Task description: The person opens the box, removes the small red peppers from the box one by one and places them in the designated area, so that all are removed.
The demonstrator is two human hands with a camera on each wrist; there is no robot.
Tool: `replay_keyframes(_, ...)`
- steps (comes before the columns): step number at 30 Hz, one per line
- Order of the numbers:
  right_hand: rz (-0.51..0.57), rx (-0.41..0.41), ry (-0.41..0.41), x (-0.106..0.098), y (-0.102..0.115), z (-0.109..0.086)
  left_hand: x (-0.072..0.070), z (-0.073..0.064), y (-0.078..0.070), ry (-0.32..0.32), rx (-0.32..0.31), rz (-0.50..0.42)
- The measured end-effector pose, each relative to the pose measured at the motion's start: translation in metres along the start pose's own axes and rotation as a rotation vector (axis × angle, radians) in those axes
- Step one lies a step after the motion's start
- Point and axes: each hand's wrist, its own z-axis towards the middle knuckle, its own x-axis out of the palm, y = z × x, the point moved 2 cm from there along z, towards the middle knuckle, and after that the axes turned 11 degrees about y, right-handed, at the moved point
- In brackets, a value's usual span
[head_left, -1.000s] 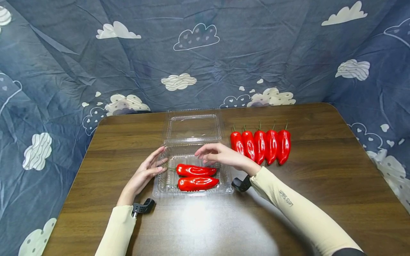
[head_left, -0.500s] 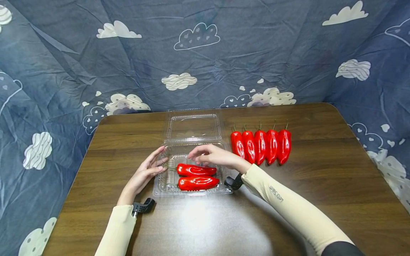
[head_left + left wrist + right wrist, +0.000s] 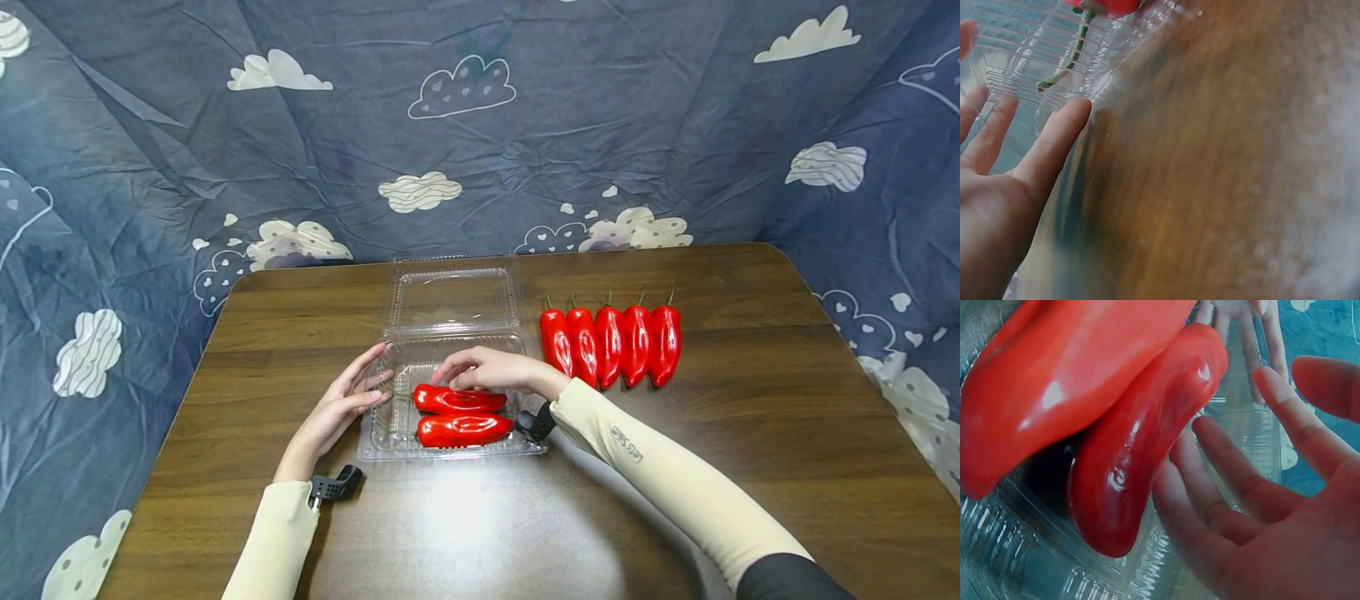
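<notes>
Two glossy red peppers lie side by side in a clear plastic clamshell box [image 3: 375, 446], stems toward the left. The rear pepper [image 3: 457, 400] has my right hand [image 3: 498, 369] just behind it; in the right wrist view the fingers reach along the side of that rear pepper [image 3: 1147, 450], the little finger right at its skin. The front pepper [image 3: 465, 431] lies nearest the box's front edge. My left hand [image 3: 341, 408] rests its fingertips against the box's left wall, fingers extended; the left wrist view shows them at the clear wall beside a green stem [image 3: 1075, 53].
The box's lid [image 3: 453, 300] is folded back flat behind it. To the right, several more red peppers [image 3: 611, 346] lie in a row on the wooden table [image 3: 750, 417], stems pointing away. A blue cloud-patterned cloth [image 3: 525, 150] hangs behind the table.
My right hand has moved left and down inside the box, coming up against the back of the rear pepper. My left hand and the peppers have stayed in place.
</notes>
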Motion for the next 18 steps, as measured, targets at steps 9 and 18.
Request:
replay_keyframes(9,-0.028,0.028,0.05,0.0032,-0.0073,0.0051,-0.0001,-0.0001,0.0002,0.002,-0.006,0.004)
replay_keyframes(18,-0.048,0.043,0.076,0.0045,-0.0093,0.0068,0.0004,-0.0006,-0.0003,0.006,-0.002,0.014)
